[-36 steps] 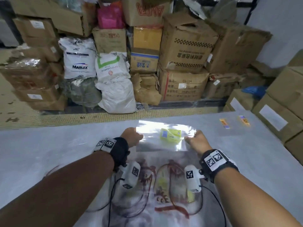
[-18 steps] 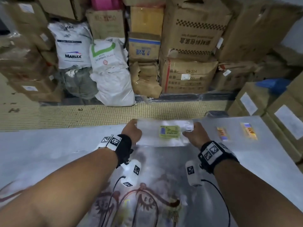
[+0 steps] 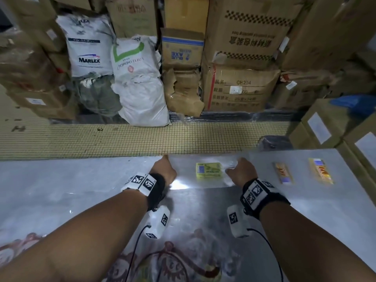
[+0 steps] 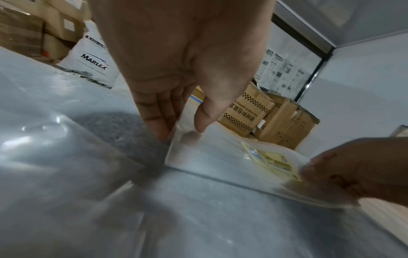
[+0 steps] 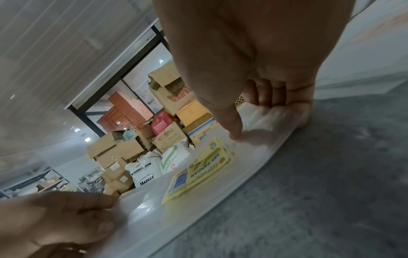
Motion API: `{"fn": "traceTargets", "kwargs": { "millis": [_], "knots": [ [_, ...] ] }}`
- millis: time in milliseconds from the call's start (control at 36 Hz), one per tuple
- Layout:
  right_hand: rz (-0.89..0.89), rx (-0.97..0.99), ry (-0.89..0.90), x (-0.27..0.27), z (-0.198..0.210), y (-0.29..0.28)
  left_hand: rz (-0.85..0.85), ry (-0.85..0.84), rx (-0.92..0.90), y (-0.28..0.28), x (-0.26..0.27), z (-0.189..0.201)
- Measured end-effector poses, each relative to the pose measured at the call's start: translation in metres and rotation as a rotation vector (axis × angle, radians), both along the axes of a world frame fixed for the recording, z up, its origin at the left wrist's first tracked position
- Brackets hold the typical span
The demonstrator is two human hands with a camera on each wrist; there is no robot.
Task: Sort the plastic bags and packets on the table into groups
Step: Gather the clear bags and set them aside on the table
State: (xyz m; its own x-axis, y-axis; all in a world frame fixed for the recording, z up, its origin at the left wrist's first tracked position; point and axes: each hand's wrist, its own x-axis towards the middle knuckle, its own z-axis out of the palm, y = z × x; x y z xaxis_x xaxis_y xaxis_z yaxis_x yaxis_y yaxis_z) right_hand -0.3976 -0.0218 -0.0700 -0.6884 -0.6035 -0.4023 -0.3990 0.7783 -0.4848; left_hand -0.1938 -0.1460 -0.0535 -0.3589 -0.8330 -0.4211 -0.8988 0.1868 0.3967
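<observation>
Pinching the clear bag (image 3: pixel 203 178) by its two side edges, my left hand (image 3: pixel 163 169) and right hand (image 3: pixel 242 171) lower it flat near the bench's (image 3: pixel 61 190) far edge, probably to start its own group, apart from two orange packets (image 3: pixel 283 173) rightward.

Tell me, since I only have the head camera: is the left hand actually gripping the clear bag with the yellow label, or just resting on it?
Observer: Gripping. The left wrist view shows the left hand pinching the clear bag by its edge, between thumb and fingers.
Operator: And the right?
Observer: The right hand has its thumb on top, with its fingers curled round the bag's edge.
Operator: Is the bag lying flat?
Observer: Its near edge lies on the table. The end by the right hand is slightly raised.
</observation>
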Motion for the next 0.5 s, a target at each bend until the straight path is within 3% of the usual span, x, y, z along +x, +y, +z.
{"fn": "traceTargets", "kwargs": {
  "millis": [278, 500],
  "knots": [
    [-0.02, 0.112, 0.109, 0.005, 0.001, 0.001, -0.074, -0.015, -0.037, 0.003, 0.003, 0.0],
    [0.06, 0.051, 0.179, 0.025, 0.027, -0.001, -0.077, 0.073, -0.049, 0.01, 0.029, 0.03]
  ]
}}
